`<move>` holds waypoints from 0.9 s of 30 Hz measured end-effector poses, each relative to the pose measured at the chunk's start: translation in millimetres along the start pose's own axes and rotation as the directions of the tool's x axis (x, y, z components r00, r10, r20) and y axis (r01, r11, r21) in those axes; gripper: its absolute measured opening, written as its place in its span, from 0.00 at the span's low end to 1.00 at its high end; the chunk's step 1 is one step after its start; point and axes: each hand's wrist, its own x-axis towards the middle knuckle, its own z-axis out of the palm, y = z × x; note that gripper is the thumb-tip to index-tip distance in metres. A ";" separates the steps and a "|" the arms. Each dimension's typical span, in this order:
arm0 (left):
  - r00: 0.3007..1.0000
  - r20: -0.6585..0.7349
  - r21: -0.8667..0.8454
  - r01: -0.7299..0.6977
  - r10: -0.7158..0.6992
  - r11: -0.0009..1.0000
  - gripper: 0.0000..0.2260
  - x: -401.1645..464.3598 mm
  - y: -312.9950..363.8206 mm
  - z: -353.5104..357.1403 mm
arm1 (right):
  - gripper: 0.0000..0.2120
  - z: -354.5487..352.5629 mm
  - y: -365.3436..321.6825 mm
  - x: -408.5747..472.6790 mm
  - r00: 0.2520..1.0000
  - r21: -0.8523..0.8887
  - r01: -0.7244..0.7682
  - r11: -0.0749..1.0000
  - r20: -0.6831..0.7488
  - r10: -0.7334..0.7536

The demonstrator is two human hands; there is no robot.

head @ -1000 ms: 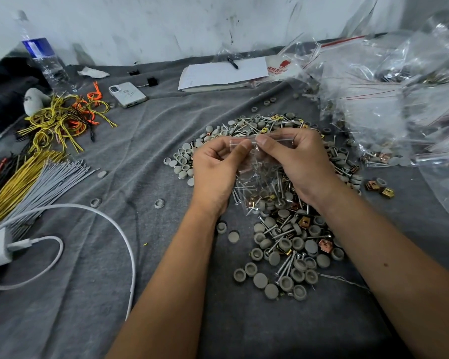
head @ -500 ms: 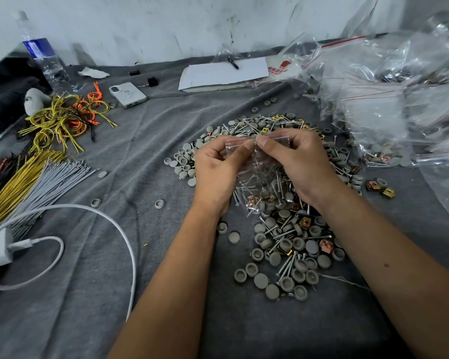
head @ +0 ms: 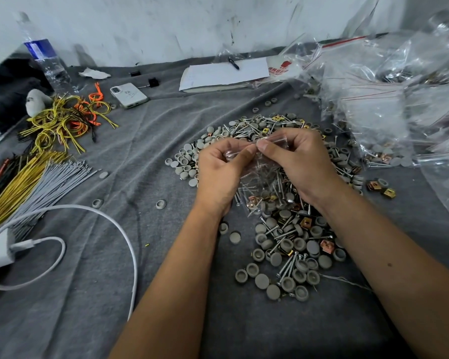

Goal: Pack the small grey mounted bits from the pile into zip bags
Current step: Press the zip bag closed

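Note:
A small clear zip bag (head: pixel 263 181) hangs between my hands over the pile, with screws and copper clips showing through it. My left hand (head: pixel 219 172) pinches the bag's top edge on the left. My right hand (head: pixel 300 161) pinches the same edge on the right, thumb tips almost touching. Under and around the bag lies the pile (head: pixel 290 244) of small grey round bits, screws and brass clips on the grey cloth (head: pixel 88 294).
Filled and empty zip bags (head: pixel 389 107) heap at the right. Yellow and orange wires (head: pixel 65 120), grey ties (head: pixel 49 182), a white charger cable (head: pixel 125 239), a phone (head: pixel 128 94), a bottle (head: pixel 46 60) and a notepad (head: pixel 223 73) lie left and behind.
Both hands stay pinched on the bag's top; the fingers have shifted slightly along the edge. The bag hangs in about the same place.

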 end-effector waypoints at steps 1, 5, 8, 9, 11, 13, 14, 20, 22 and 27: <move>1.000 -0.007 0.005 0.003 -0.003 1.000 0.06 0.2 0.0 0.5 | 0.01 0.8 0.9 -0.1 1.000 -0.009 0.001 1.000 -0.002 -0.001; 0.999 -0.045 0.002 0.012 -0.012 1.000 0.06 2.1 -1.3 0.1 | 0.02 1.4 2.8 0.9 0.999 0.040 -0.033 0.999 -0.038 0.034; 0.998 -0.061 -0.016 0.028 -0.029 0.999 0.07 3.1 -2.5 -2.7 | 0.03 -1.1 1.4 1.6 0.997 0.078 -0.028 0.997 -0.070 0.034; 0.998 -0.051 0.001 0.024 -0.024 1.000 0.06 3.1 -2.8 -2.6 | 0.03 -1.3 1.0 1.6 0.998 0.062 -0.013 0.998 -0.061 0.017; 1.000 -0.028 0.028 0.005 -0.005 1.000 0.03 2.0 -2.7 -1.1 | 0.03 -0.8 0.0 0.8 0.999 0.012 0.025 1.000 -0.027 -0.024; 1.000 -0.023 0.027 -0.016 0.017 0.999 0.03 1.2 -2.5 -0.4 | 0.03 -0.2 -0.8 0.3 0.999 -0.010 0.044 0.999 -0.004 -0.044; 0.999 -0.022 0.027 -0.023 0.023 0.999 0.04 1.1 -2.3 -0.7 | 0.04 -0.3 -0.9 0.4 0.999 -0.014 0.043 0.999 -0.004 -0.043; 0.999 -0.037 0.031 -0.033 0.034 0.999 0.07 2.9 -3.3 -2.2 | 0.04 -0.5 -0.2 1.2 0.999 0.033 -0.003 0.999 -0.047 0.005; 0.999 -0.053 0.030 -0.008 0.010 1.000 0.06 3.3 -5.3 -2.8 | 0.05 -1.3 -0.8 1.6 0.996 0.029 0.025 0.999 -0.083 -0.022; 0.991 -0.111 -0.068 0.067 -0.075 0.995 0.09 7.2 -6.5 -7.1 | 0.07 -5.6 -1.6 3.3 0.989 0.064 0.049 0.997 -0.143 -0.040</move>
